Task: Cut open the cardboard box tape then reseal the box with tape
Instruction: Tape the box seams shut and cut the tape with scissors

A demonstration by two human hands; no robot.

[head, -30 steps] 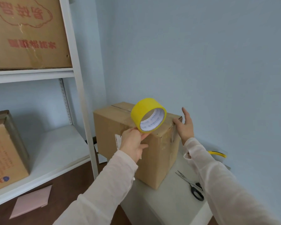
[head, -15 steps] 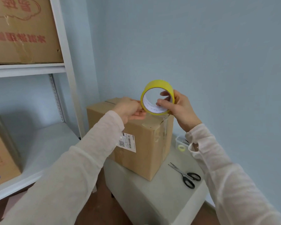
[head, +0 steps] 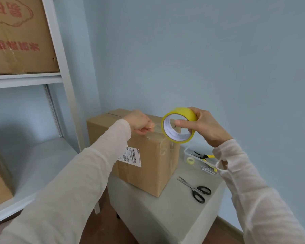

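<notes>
Your right hand (head: pixel 203 126) grips the tape roll (head: pixel 179 125), a yellow ring with a white inner core, thumb hooked through the hole and the other fingers wrapped over the outer band. The roll is held on edge just above the near top corner of the cardboard box (head: pixel 144 166), its open face turned toward you.

Your left hand (head: pixel 139 123) rests on the box's top, fingers curled in and pinched on a strip of clear, glossy tape that runs from the roll across the lid (the strip is nearly see-through, so its exact edges are hard to trace). The box is plain brown corrugated card, squarish, with old crinkled clear tape down its near vertical edge and a white shipping label (head: pixel 131 155) with barcode on its left-facing side. A seam shows along the far part of its top.

The box sits on a low stool (head: pixel 158 215) covered in pale grey fabric. Black-handled scissors (head: pixel 197 190) lie flat on the stool to the right of the box, blades closed. Behind them sits a clear plastic tray (head: pixel 189 150) holding yellow-handled pliers (head: pixel 203 155) and a small pale tape roll (head: pixel 190 160). To your left stands a white metal shelf (head: pixel 60 55) bearing a large printed carton (head: pixel 19 36).
</notes>
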